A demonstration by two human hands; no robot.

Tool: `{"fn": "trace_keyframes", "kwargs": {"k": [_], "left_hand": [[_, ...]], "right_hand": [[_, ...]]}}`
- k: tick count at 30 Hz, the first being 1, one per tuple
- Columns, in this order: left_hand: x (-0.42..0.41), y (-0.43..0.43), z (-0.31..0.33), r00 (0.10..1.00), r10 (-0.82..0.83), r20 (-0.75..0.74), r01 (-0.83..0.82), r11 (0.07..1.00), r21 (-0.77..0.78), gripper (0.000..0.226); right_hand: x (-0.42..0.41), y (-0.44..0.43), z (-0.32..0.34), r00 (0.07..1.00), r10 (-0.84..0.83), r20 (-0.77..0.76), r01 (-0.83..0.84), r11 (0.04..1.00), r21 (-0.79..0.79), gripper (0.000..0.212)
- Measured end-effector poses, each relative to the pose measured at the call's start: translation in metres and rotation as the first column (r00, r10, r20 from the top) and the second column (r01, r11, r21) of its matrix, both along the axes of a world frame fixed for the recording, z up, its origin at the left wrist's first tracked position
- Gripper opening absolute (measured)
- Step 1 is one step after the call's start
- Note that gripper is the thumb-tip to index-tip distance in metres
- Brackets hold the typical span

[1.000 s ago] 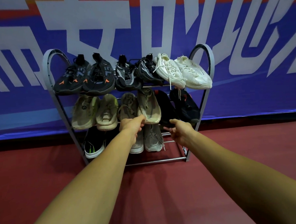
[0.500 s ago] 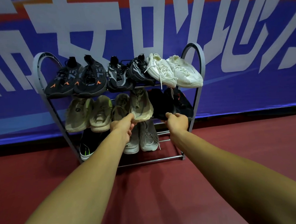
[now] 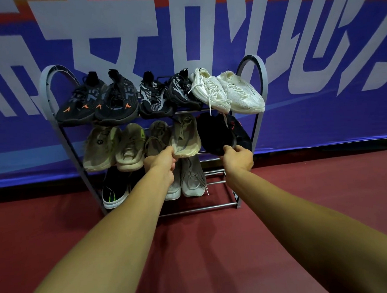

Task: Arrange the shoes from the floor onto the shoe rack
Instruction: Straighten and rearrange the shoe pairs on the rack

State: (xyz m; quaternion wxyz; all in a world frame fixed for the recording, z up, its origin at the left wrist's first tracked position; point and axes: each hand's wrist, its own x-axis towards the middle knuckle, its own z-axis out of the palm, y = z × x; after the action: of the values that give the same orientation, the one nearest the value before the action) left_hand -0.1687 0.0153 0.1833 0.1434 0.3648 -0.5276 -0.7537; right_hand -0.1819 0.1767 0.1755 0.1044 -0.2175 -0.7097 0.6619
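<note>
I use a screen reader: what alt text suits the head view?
The left hand grips a tan shoe and the right hand a black shoe, both by the toe, on the middle shelf of a shoe rack. Shoes sit on all three shelves.

Right hand point(image 3: 238, 158) now on black shoe point(image 3: 214, 134), apparently gripping

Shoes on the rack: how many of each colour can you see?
Black shoes: 7
White shoes: 2
Beige shoes: 4
Grey shoes: 2
Total: 15 in view; the left arm may hide another.
</note>
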Motion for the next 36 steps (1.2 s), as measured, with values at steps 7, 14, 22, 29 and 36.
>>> {"fn": "trace_keyframes", "kwargs": {"k": [7, 14, 22, 29, 36], "left_hand": [[0.007, 0.013, 0.005, 0.997, 0.055, -0.052, -0.058, 0.997, -0.053, 0.022], [0.011, 0.022, -0.007, 0.999, -0.039, -0.003, 0.039, 0.996, -0.086, 0.023], [0.008, 0.014, -0.014, 0.984, -0.168, 0.065, 0.176, 0.973, -0.146, 0.021], [0.016, 0.009, -0.01, 0.948, -0.314, 0.055, 0.319, 0.934, -0.164, 0.02], [0.017, 0.013, -0.019, 0.949, -0.312, 0.049, 0.31, 0.893, -0.325, 0.019]], "right_hand": [[-0.005, -0.005, -0.004, 0.999, 0.001, -0.032, -0.004, 0.995, -0.103, 0.013], [-0.006, 0.002, -0.018, 1.0, -0.004, -0.002, 0.004, 0.979, -0.206, 0.018], [-0.012, 0.014, -0.022, 0.988, 0.147, 0.052, -0.14, 0.983, -0.123, 0.031], [-0.004, -0.01, -0.021, 0.927, 0.354, 0.127, -0.316, 0.916, -0.246, 0.027], [0.004, -0.03, -0.026, 0.89, 0.443, 0.11, -0.397, 0.87, -0.291, 0.019]]}}
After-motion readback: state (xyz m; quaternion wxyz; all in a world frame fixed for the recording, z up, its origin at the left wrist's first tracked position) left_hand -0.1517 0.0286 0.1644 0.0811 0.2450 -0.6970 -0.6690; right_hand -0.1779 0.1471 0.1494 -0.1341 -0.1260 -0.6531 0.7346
